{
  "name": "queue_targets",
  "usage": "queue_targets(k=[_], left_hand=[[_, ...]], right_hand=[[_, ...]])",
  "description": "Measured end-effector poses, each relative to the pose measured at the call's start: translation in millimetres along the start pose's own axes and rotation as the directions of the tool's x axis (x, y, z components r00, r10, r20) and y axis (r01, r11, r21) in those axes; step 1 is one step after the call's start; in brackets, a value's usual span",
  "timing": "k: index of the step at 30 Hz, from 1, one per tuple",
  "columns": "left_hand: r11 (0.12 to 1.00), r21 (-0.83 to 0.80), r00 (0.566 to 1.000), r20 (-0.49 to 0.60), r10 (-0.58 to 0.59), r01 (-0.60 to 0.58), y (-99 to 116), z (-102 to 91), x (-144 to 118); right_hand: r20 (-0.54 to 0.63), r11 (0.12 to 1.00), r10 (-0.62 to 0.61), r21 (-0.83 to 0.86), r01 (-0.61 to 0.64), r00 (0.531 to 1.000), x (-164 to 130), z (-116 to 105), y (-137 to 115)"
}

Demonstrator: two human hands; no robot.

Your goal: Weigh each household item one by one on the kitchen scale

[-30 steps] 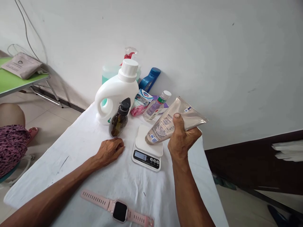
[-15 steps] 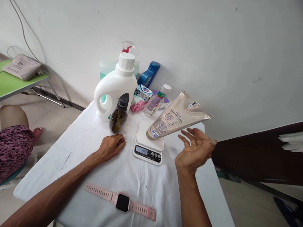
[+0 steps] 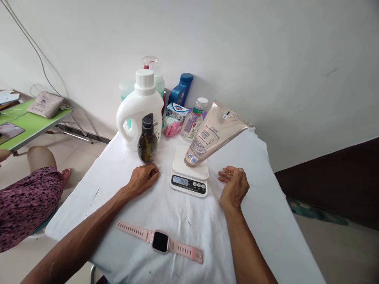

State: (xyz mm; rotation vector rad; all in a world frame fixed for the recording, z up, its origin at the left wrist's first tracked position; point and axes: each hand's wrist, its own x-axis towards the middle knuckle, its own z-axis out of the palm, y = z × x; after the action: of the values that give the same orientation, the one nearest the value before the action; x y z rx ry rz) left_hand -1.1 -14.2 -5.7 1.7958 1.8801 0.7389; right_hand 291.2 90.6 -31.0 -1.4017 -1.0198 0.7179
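Pink watch (image 3: 160, 241) lies flat at lower centre of the frame, strap stretched out on the white-covered bench (image 3: 266, 205). Above it, both hands rest on the cloth with nothing in them: left hand (image 3: 143, 179) loosely curled, knuckles up, left of the scale; right hand (image 3: 235, 185) half open, fingers bent toward the scale, just right of it and apart from it. Between the hands sits the white kitchen scale (image 3: 189, 178), display lit, digits too small to read surely. On its platform stands the beige tube (image 3: 213, 133), cap end down, body leaning up toward the right of the frame, free of either hand. Just above the left hand, a brown pump bottle (image 3: 147, 141) stands upright, in front of a big white detergent jug (image 3: 139, 110). Farther back toward the wall: a small clear bottle (image 3: 194, 120) with white cap, a small packet (image 3: 174, 118), a blue bottle (image 3: 181, 90), a spray bottle (image 3: 152, 71). At the left edge of the frame, another person's patterned clothing (image 3: 23, 201) and a green table (image 3: 32, 122).
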Motion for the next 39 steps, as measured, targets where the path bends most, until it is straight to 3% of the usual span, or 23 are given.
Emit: queue_targets(k=[21,32,34,37,39], left_hand=[[0.999,0.028,0.999,-0.012,0.032,-0.032,5,-4.2,2],[0.999,0.042,1.0,0.012,0.02,-0.02,5,-5.8,4],[0.999,0.034,1.0,0.017,0.016,-0.017,6,-6.1,5],[1.0,0.02,1.0,0.02,0.013,-0.014,6,-6.0,5],[1.0,0.017,1.0,0.018,0.011,-0.012,5,-5.3,5]], right_hand=[[0.078,0.999,0.032,0.012,-0.033,0.996,1,4,-9],[0.089,0.997,-0.076,-0.004,0.077,0.993,-5,3,-14],[0.12,0.991,-0.136,0.028,0.134,0.983,-9,6,-23],[0.254,0.973,-0.231,0.07,0.22,0.939,-12,15,-42],[0.35,0.966,-0.246,0.006,0.26,0.904,-11,25,-58]])
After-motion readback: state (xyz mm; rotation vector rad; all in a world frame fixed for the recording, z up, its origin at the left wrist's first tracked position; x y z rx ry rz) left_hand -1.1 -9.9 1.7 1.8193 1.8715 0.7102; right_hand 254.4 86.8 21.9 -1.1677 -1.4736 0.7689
